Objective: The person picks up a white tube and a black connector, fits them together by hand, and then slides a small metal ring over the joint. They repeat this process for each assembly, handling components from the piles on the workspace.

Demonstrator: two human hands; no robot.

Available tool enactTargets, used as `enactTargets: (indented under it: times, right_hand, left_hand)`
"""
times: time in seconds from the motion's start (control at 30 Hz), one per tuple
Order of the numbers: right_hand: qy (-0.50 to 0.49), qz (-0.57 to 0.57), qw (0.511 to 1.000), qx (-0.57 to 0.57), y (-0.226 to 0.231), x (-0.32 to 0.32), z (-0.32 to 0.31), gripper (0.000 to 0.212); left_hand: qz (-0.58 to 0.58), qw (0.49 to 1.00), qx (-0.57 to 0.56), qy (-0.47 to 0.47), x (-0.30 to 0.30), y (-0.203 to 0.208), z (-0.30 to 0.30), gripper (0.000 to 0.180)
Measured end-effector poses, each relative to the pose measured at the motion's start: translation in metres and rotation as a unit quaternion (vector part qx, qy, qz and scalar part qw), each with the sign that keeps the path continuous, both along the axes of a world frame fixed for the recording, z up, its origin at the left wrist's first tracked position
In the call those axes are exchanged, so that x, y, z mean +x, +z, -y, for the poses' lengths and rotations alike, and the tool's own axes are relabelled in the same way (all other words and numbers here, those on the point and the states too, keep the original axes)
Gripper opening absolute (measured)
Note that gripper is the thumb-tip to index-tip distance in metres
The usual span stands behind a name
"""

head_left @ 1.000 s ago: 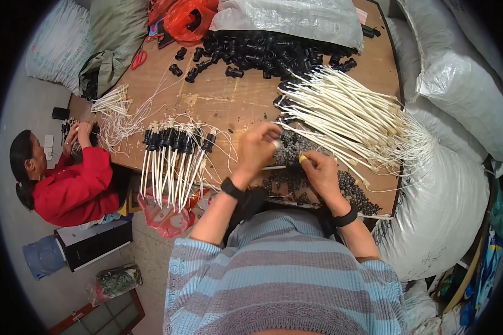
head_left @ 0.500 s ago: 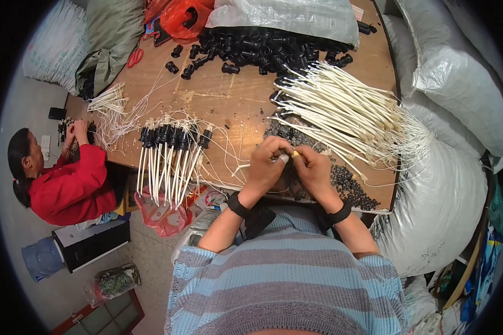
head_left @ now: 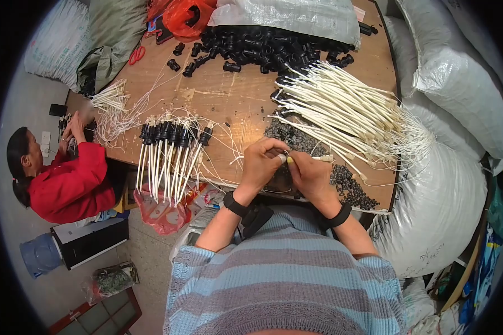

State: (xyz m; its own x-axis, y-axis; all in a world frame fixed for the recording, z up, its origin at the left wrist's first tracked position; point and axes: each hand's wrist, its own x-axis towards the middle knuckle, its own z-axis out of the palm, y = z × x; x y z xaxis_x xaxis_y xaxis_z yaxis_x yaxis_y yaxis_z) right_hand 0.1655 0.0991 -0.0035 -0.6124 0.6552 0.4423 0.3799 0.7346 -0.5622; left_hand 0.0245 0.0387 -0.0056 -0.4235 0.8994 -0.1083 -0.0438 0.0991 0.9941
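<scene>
At the desk [head_left: 221,100], we pinched a white cord [head_left: 324,158] | left hand [head_left: 261,166], right hand [head_left: 313,174]: grip clamped on it | a slip, we judged, could scatter loose black bits [head_left: 355,190] nearby

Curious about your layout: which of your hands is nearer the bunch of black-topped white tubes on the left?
Left. Your left hand is to the right of the black-topped white tubes; your right hand is farther right, beyond it.
</scene>
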Motion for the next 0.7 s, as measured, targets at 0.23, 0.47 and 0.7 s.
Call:
enactTargets:
  times: [0.23, 0.47, 0.7]
  right_hand:
    - [-0.026, 0.021, 0.994, -0.107, 0.008, 0.011, -0.003, 0.019]
    - [0.091, -0.065, 0.732, -0.672, 0.021, 0.026, -0.022, 0.029]
    - [0.156, 0.118, 0.978, -0.072, 0.029, 0.030, -0.010, 0.050]
  left_hand:
    - [-0.222, 0.974, 0.009, 0.046, -0.007, 0.007, 0.005, 0.016]
    - [-0.414, 0.892, 0.071, -0.167, -0.022, 0.020, 0.006, 0.039]
    - [-0.215, 0.950, -0.048, -0.223, -0.032, 0.013, 0.013, 0.043]
